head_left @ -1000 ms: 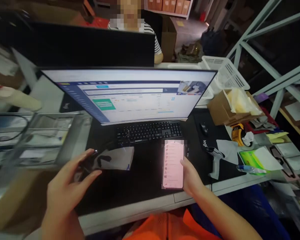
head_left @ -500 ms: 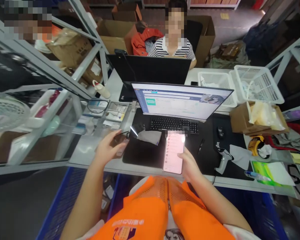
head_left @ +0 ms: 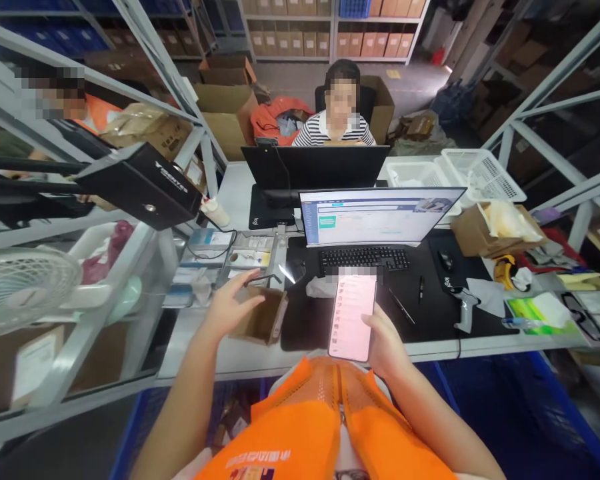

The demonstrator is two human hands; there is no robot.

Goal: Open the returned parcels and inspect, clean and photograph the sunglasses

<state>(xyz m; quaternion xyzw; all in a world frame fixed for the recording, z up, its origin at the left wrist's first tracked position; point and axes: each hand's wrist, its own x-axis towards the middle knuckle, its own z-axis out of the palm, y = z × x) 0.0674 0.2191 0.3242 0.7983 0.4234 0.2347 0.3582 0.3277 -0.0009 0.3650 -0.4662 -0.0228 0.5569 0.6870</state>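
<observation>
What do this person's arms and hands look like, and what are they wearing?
Both forearms are bare, with no sleeves showing. The left hand and right hand wear no gloves, and I see no rings or watch. Over the chest hangs an orange mesh vest with pale printed lettering.

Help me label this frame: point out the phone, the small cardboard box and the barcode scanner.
phone [head_left: 353, 317], head view, middle of its lit screen.
small cardboard box [head_left: 260, 319], head view, its brown side below the left hand.
barcode scanner [head_left: 464, 309], head view, its grey handle.
</observation>
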